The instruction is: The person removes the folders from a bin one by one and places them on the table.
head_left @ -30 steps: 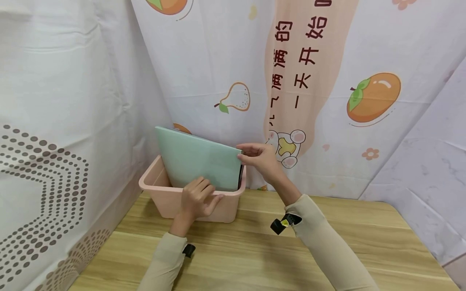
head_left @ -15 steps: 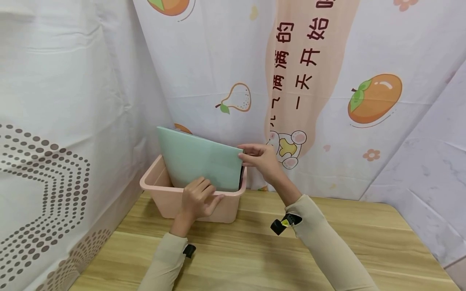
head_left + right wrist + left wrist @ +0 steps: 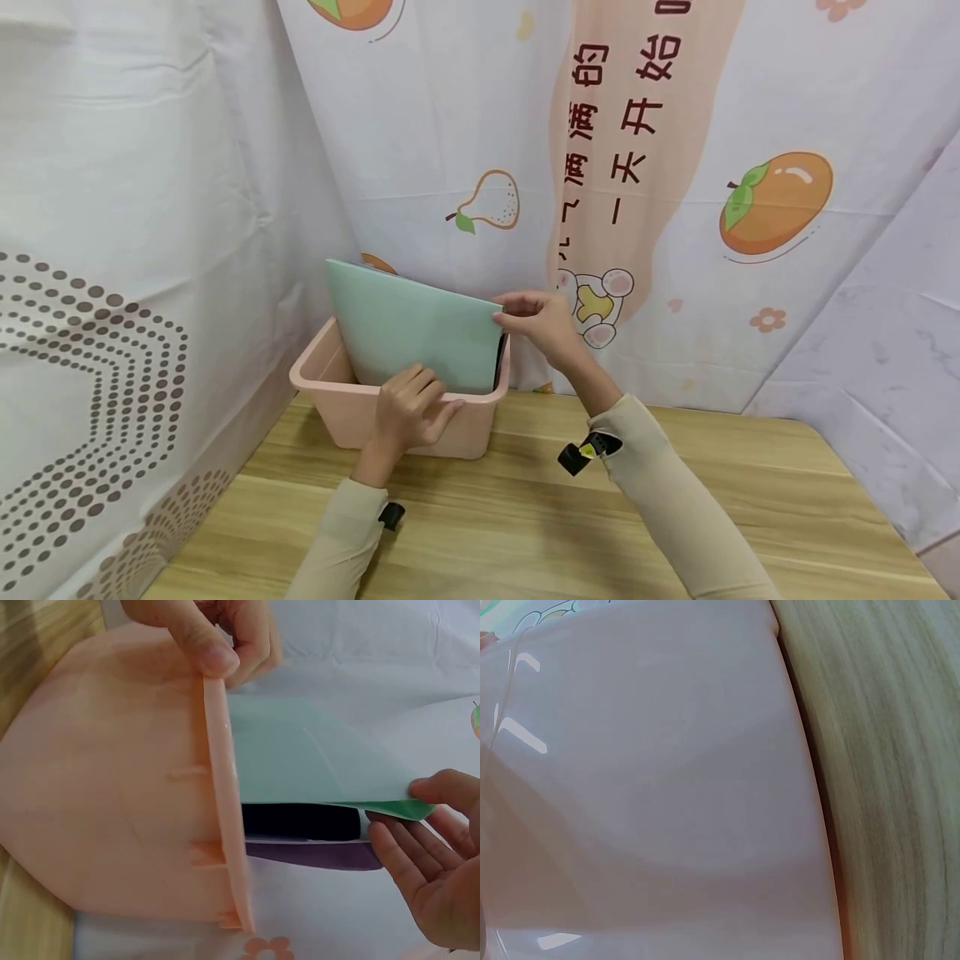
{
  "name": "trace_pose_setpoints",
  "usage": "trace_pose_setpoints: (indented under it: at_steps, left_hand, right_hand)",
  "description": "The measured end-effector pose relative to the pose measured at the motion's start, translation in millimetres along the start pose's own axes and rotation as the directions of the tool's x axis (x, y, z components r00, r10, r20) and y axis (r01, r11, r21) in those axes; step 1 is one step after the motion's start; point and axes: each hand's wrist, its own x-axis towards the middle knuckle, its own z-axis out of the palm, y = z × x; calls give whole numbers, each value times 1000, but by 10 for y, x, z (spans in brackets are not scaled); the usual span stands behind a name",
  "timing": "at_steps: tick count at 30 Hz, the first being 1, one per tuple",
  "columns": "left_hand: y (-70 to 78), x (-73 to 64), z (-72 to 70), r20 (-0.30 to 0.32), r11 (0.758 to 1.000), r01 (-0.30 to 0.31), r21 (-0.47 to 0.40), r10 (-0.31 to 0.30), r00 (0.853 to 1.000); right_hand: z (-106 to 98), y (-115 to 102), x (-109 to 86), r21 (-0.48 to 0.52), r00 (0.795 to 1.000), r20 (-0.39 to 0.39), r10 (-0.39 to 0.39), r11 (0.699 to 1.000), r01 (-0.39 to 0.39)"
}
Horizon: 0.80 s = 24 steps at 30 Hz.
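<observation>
A pink plastic bin (image 3: 330, 412) stands on the wooden table against the back cloth. Upright inside it, leaning a little, is a pale green folder (image 3: 412, 333) whose top sticks out above the rim. My left hand (image 3: 408, 408) grips the bin's front rim, fingers over the edge and thumb outside. At the folder's upper right corner, my right hand (image 3: 543, 325) pinches the green cover between thumb and fingers. In the right wrist view, a black item (image 3: 300, 822) and a purple sheet or cover (image 3: 315, 855) show behind the green folder (image 3: 307, 750). Their lower parts are hidden in the bin.
The wooden tabletop (image 3: 487, 525) extends in front and to the right of the bin. A printed white cloth (image 3: 420, 117) hangs close behind it, and another cloth with dotted patterns (image 3: 112, 358) hangs on the left.
My right hand has risen very slightly, still pinching the folder's corner. The left hand keeps its place on the rim, and the bin has not visibly moved.
</observation>
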Motion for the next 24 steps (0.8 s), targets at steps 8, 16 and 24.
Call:
trace_pose_setpoints:
  at_steps: [8,16,24]
  left_hand:
    - [-3,13,1,-4,1000,-2,-8,2,1000]
    - [-6,15,5,-5,1000,-6,-9,6,1000]
    - [-15,8,-6,1,1000,-14,1,14,1000]
  right_hand:
    - [20,-99,48,-208,994,75,-83,973,97]
    - [14,-121,44,-287,984,109,-138,944,164]
    - [-77,-114,-14,-275,985,110,-133,948,159]
